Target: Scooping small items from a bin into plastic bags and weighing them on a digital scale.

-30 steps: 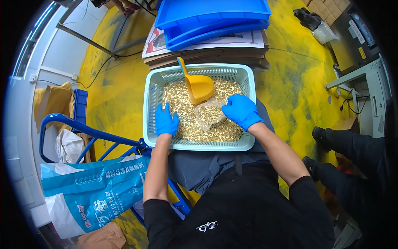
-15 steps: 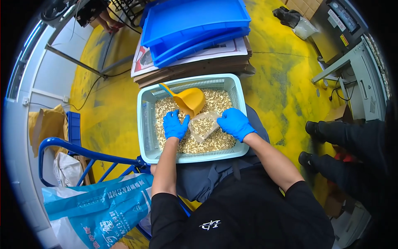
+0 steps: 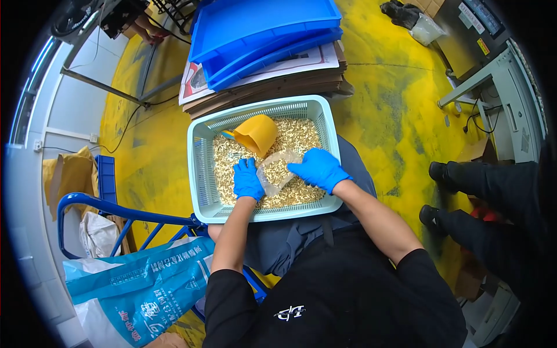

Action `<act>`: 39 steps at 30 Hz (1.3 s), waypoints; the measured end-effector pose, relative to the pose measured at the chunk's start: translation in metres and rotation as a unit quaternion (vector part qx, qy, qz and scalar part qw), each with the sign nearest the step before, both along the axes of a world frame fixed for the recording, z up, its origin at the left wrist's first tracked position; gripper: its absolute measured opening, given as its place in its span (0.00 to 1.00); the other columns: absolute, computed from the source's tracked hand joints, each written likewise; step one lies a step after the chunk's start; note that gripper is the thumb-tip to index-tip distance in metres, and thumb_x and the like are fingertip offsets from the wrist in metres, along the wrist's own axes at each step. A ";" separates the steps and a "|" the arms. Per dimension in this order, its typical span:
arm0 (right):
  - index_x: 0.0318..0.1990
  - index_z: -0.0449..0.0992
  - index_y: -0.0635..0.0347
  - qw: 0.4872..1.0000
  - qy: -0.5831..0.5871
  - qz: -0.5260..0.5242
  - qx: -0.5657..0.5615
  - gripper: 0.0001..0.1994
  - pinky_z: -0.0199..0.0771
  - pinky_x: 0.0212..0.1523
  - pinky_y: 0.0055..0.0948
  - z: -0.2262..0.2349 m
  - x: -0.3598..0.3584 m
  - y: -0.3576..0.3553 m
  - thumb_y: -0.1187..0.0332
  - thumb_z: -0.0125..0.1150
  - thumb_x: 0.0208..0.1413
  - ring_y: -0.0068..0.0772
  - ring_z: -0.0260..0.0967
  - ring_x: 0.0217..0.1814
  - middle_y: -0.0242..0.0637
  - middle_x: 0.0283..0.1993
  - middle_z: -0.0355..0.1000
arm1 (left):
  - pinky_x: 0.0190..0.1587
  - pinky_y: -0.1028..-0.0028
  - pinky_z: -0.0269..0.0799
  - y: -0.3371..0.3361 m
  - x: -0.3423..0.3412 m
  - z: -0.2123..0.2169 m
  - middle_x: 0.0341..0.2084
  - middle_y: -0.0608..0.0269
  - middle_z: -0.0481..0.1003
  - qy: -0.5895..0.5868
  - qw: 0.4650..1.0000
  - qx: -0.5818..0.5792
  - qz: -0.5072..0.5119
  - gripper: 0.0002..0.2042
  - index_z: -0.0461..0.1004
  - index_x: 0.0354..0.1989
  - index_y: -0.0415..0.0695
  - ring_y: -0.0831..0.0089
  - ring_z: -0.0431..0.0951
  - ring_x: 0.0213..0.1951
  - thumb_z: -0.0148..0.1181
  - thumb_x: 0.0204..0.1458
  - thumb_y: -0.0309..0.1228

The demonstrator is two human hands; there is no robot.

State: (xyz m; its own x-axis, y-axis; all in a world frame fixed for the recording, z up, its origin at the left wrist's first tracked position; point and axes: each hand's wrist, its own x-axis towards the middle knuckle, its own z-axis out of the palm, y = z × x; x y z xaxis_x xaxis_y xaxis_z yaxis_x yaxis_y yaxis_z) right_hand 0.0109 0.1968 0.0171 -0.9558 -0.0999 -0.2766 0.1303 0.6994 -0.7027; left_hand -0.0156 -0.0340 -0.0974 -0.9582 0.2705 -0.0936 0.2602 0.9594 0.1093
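A pale green slotted plastic basket rests on my lap, filled with small gold-coloured pieces. Gripped at its right edge by my blue-gloved right hand is a small clear plastic bag, low over the pieces. My left hand, also blue-gloved, lies on the pieces at the bag's left side with its fingers stretched out. Whether its thumb touches the bag's edge is hard to see. Beyond both hands, a yellow scoop with a blue-edged handle lies tilted on the pieces.
Blue trays sit on stacked flat cardboard just beyond the basket. To my left are a blue metal cart handle and a blue-and-white sack. Another person's dark-clothed legs are at the right.
The scoop has rolled over, its handle sinking lower at the left. My left hand has come closer to the bag, its thumb nearer the fingers. The right hand keeps hold of the bag.
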 end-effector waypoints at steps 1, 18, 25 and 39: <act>0.17 0.74 0.64 0.999 0.031 0.025 0.035 0.18 0.71 0.26 0.34 -0.004 0.003 -0.002 0.58 0.52 0.48 0.37 0.70 0.17 0.47 0.15 0.69 | 0.47 0.60 0.64 0.004 0.001 0.000 0.44 0.48 0.61 -0.019 1.000 -0.008 0.002 0.23 0.62 0.49 0.43 0.51 0.61 0.48 0.55 0.41 0.30; 0.20 0.72 0.68 0.890 -0.224 -0.078 -0.388 0.13 0.69 0.14 0.22 -0.002 -0.006 0.005 0.67 0.50 0.48 0.28 0.70 0.15 0.42 0.17 0.71 | 0.33 0.61 0.67 -0.009 0.019 0.044 0.26 0.47 0.74 -0.129 0.950 0.214 0.189 0.18 0.72 0.34 0.39 0.53 0.74 0.29 0.49 0.52 0.44; 0.38 0.72 0.59 0.998 0.000 0.026 0.065 0.16 0.70 0.38 0.44 0.020 -0.021 -0.012 0.65 0.57 0.37 0.53 0.69 0.35 0.50 0.31 0.71 | 0.29 0.72 0.64 -0.014 0.011 0.104 0.20 0.59 0.72 -0.142 0.862 0.424 0.237 0.16 0.71 0.28 0.39 0.72 0.69 0.23 0.49 0.54 0.42; 0.25 0.76 0.61 0.946 0.228 0.163 0.163 0.08 0.72 0.31 0.40 0.006 -0.035 -0.022 0.67 0.54 0.40 0.46 0.71 0.33 0.47 0.32 0.70 | 0.19 0.81 0.56 0.038 0.013 0.131 0.14 0.70 0.64 -0.181 0.867 0.421 0.196 0.16 0.68 0.26 0.43 0.82 0.62 0.17 0.47 0.54 0.44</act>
State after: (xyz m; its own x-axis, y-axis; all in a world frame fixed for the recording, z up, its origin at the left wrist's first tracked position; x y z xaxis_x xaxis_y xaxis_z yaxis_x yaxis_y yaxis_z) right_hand -0.0236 0.1746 0.0227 -0.9163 -0.3903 0.0894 -0.3940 0.8391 -0.3750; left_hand -0.0026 0.0040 0.0339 -0.9410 0.0485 -0.3350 -0.2659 0.5066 0.8202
